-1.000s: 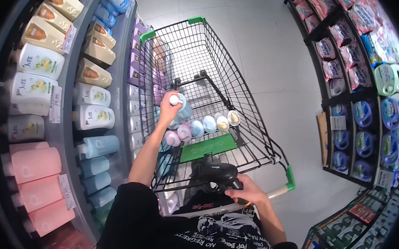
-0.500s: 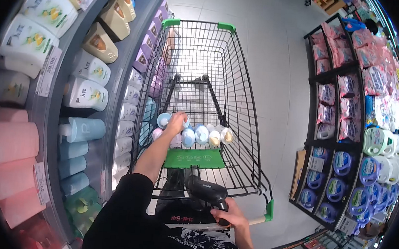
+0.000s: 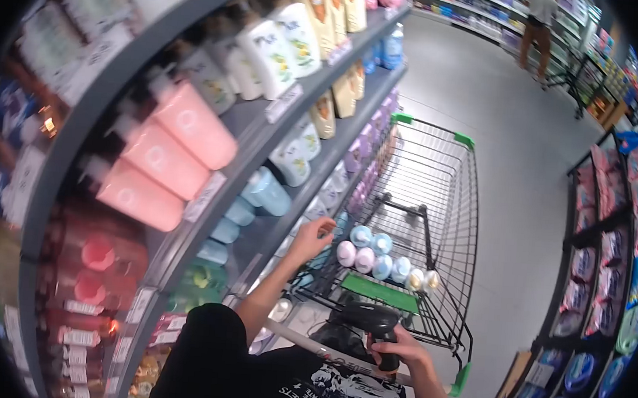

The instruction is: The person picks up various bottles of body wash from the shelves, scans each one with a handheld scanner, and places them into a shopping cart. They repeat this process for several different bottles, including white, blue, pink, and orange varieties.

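Pink pump bottles (image 3: 155, 162) line the shelf (image 3: 247, 148); here's the left hand (image 3: 313, 241), fingers loosely half-curled, beside the cart (image 3: 464, 140); pastel-capped bottles (image 3: 381, 267) cluster at its near end; black scanner (image 3: 370, 317), gripped by the right hand (image 3: 397, 346)!

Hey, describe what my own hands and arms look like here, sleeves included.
Your left hand and right hand are ungloved. A loose black short sleeve covers the left upper arm; the forearms are bare. Your black shirt carries white lettering and graphics across its front.
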{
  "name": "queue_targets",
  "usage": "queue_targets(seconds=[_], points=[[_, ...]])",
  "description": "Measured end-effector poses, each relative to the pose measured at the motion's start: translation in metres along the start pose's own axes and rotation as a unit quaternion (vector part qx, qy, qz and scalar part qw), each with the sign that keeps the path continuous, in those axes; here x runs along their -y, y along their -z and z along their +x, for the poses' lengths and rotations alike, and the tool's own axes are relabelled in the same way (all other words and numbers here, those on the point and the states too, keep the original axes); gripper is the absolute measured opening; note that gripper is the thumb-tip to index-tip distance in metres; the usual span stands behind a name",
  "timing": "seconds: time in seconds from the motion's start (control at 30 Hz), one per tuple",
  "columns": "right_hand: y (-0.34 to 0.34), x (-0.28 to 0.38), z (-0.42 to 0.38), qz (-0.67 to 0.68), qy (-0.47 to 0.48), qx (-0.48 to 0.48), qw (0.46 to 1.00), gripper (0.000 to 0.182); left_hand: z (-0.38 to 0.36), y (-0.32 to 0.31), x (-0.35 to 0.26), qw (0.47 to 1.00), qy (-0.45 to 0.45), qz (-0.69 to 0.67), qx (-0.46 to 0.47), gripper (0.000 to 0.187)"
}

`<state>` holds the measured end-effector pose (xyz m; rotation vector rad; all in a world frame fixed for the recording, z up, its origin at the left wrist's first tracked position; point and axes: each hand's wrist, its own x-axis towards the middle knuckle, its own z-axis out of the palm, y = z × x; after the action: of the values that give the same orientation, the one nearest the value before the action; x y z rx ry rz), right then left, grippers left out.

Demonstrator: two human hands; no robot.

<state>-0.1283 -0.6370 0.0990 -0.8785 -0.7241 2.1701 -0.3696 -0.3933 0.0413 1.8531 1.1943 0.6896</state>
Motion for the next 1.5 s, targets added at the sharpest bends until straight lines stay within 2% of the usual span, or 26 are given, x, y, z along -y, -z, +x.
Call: queue_targets(seconds=[0.1,0.17,0.2,0.23,0.3,0.33,0.43,0.5,0.6,0.63,0.77,0.8,0.87,0.9,0.97,1.0,1.03,1.1,1.17,1.23,1.27,1.3,1.37,1.43,1.47,1.5], points=[[0.009,0.008,0.015,-0.044,-0.022,0.086,0.995,0.031,-0.082,0.018,0.006,0.992,0.041,0.013,-0.115,0.027],[0.015,0.009,0.020,-0.020,-0.017,0.162,0.987,0.034,-0.132,0.027,0.002,0.986,0.010,0.058,-0.157,0.024],[0.012,0.012,0.017,0.010,-0.002,0.167,0.986,0.036,-0.149,0.032,-0.006,0.979,-0.019,0.102,-0.175,0.022],[0.017,0.006,0.018,0.026,0.024,0.176,0.984,0.038,-0.161,0.037,-0.020,0.976,-0.012,0.105,-0.189,0.022],[0.019,0.002,0.014,0.042,0.044,0.157,0.986,0.040,-0.179,0.051,-0.045,0.968,0.037,0.039,-0.247,0.018],[0.017,0.001,0.012,0.065,0.045,0.146,0.986,0.041,-0.182,0.065,-0.051,0.961,-0.002,0.057,-0.272,0.018],[0.020,-0.002,0.012,0.083,0.038,0.107,0.990,0.042,-0.186,0.114,-0.092,0.909,-0.004,0.135,-0.394,0.022],[0.019,-0.004,0.012,0.096,0.039,0.114,0.988,0.043,-0.179,0.151,-0.114,0.882,-0.082,0.048,-0.461,0.027],[0.012,0.001,0.009,0.079,0.054,0.120,0.988,0.041,-0.161,0.207,-0.159,0.826,-0.165,0.007,-0.539,0.034],[0.012,0.002,0.009,0.079,0.055,0.120,0.988,0.041,-0.150,0.221,-0.171,0.801,-0.185,-0.065,-0.565,0.035],[0.015,-0.001,0.010,0.083,0.072,0.123,0.986,0.037,-0.106,0.276,-0.181,0.723,-0.141,-0.002,-0.677,0.057],[0.019,-0.004,0.015,0.087,0.064,0.133,0.985,0.037,-0.097,0.292,-0.180,0.727,-0.146,-0.004,-0.671,0.057],[0.021,-0.006,0.016,0.102,0.056,0.127,0.985,0.035,-0.080,0.318,-0.169,0.748,0.029,0.092,-0.657,0.066],[0.020,-0.006,0.016,0.106,0.058,0.122,0.985,0.035,-0.069,0.317,-0.167,0.753,0.030,0.092,-0.651,0.066],[0.019,-0.007,0.017,0.107,0.049,0.137,0.984,0.035,-0.054,0.312,-0.164,0.611,0.129,0.270,-0.733,0.050],[0.020,-0.008,0.017,0.111,0.046,0.140,0.983,0.035,-0.062,0.305,-0.181,0.653,0.157,0.224,-0.706,0.054],[0.022,-0.008,0.018,0.111,0.048,0.139,0.983,0.035,-0.062,0.307,-0.178,0.654,0.156,0.224,-0.705,0.054],[0.023,-0.008,0.020,0.111,0.044,0.157,0.980,0.035,-0.062,0.316,-0.171,0.660,0.062,0.138,-0.736,0.053],[0.021,-0.009,0.021,0.114,0.051,0.152,0.980,0.034,-0.077,0.298,-0.194,0.670,0.045,0.145,-0.727,0.051],[0.022,-0.011,0.021,0.120,0.056,0.145,0.981,0.034,-0.088,0.289,-0.199,0.663,0.045,0.132,-0.736,0.058],[0.023,-0.011,0.022,0.115,0.055,0.157,0.979,0.034,-0.094,0.281,-0.196,0.646,-0.042,0.123,-0.752,0.071],[0.024,-0.010,0.022,0.110,0.056,0.168,0.978,0.034,-0.104,0.275,-0.196,0.677,-0.027,0.076,-0.732,0.076],[0.022,-0.007,0.020,0.094,0.063,0.164,0.980,0.032,-0.119,0.252,-0.203,0.674,-0.127,0.059,-0.725,0.065],[0.018,-0.005,0.016,0.088,0.065,0.144,0.984,0.031,-0.128,0.240,-0.198,0.618,-0.135,0.140,-0.762,0.058],[0.016,-0.004,0.015,0.084,0.064,0.138,0.985,0.031,-0.134,0.236,-0.196,0.626,-0.148,0.134,-0.754,0.041],[0.014,-0.002,0.014,0.086,0.068,0.134,0.985,0.031,-0.138,0.238,-0.189,0.630,-0.150,0.132,-0.751,0.041]])
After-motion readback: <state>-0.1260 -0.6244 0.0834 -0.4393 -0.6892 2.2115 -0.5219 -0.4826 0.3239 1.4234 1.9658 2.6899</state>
